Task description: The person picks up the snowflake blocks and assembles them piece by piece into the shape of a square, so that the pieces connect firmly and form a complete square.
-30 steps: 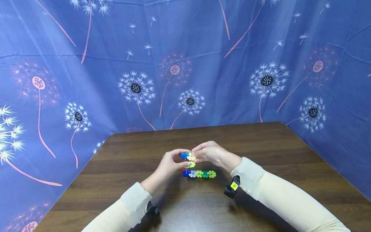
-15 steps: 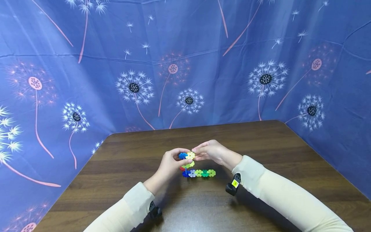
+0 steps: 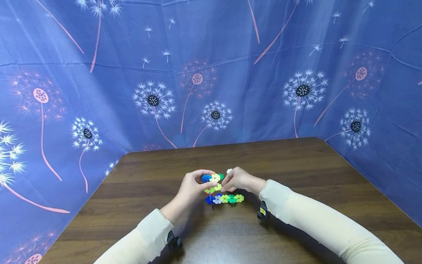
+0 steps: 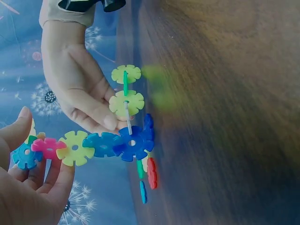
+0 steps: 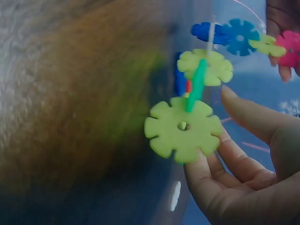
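Observation:
A structure of interlocking flower-shaped discs stands on the table. Its bottom row holds blue, white, yellow and green discs (image 3: 232,198). A column of blue, yellow and pink discs (image 4: 50,147) rises from one end. My left hand (image 3: 189,194) grips the top of that column, thumb on the near side, fingers behind. The top row shows a blue disc (image 3: 206,178), a pale yellow disc (image 3: 215,178) and a green disc. My right hand (image 3: 240,180) has bent fingers beside a yellow disc of the middle tier; its fingertips are partly hidden behind the bottom row in the right wrist view.
A white disc (image 3: 229,171) shows behind my right hand; whether it joins the structure is unclear. The brown wooden table (image 3: 296,161) ends at a blue dandelion-print cloth (image 3: 250,91) at the back and sides. Each wrist carries a black camera (image 3: 263,212).
My right hand has come away from the top row's right end and lowered, its fingers more bent. The green disc and white disc now show. My left hand keeps its grip.

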Demonstrator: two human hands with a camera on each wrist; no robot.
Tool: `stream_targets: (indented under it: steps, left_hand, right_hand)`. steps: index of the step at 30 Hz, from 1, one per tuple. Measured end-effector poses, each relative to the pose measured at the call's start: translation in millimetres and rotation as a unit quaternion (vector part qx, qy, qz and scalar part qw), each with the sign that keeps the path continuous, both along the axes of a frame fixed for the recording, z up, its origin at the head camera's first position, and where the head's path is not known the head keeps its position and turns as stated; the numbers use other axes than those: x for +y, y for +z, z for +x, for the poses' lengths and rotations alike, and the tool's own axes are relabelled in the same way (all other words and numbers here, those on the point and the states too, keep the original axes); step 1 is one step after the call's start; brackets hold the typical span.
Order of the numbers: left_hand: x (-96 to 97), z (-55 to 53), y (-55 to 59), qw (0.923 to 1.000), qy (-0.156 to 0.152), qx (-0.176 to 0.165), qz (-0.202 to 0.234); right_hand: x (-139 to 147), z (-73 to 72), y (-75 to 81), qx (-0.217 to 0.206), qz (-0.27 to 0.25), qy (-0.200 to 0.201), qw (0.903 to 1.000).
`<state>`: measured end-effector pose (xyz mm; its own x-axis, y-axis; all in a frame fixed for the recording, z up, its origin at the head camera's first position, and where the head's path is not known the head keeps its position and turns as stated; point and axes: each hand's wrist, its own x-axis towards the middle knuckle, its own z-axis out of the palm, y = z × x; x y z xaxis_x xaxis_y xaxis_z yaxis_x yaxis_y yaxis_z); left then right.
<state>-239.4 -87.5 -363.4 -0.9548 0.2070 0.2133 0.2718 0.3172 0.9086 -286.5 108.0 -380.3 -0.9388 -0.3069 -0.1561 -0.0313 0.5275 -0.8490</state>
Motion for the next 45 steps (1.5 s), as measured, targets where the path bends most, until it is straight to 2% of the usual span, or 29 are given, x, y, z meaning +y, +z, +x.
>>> stream_targets:
  steps: [7, 17, 29, 35, 38, 41, 45]
  left_hand:
    - [-1.3, 2.9, 2.5, 1.0000, 0.000, 0.000, -0.004]
    - [-2.5, 6.0, -0.1, 1.0000, -0.006, -0.005, 0.003]
    - [-2.9, 2.1, -2.8, 1.0000, -0.006, -0.007, 0.003]
    - [-1.4, 4.4, -2.1, 1.0000, 0.002, -0.005, 0.003]
    - [-0.8, 4.8, -2.2, 1.0000, 0.004, -0.003, 0.003]
    - [-0.1, 3.9, -2.3, 1.0000, 0.004, -0.002, 0.005]
    - [0.5, 2.0, -1.2, 0.9999, 0.013, 0.007, 0.008]
  right_hand:
    - [-9.0, 7.5, -10.7, 0.051, 0.066, -0.008, 0.9965]
    - [-19.5, 15.5, -13.7, 0.086, 0.096, 0.016, 0.9915]
    - [-21.0, 10.7, -11.4, 0.054, 0.115, 0.011, 0.9919]
    - [-17.0, 9.6, -10.4, 0.029, 0.063, 0.003, 0.9976]
    - [-12.5, 8.0, -8.0, 0.003, 0.015, 0.000, 0.9999]
    - [-6.0, 5.6, -4.6, -0.009, -0.034, -0.009, 0.9994]
    - [5.1, 2.0, 0.5, 0.005, -0.108, -0.026, 0.9938]
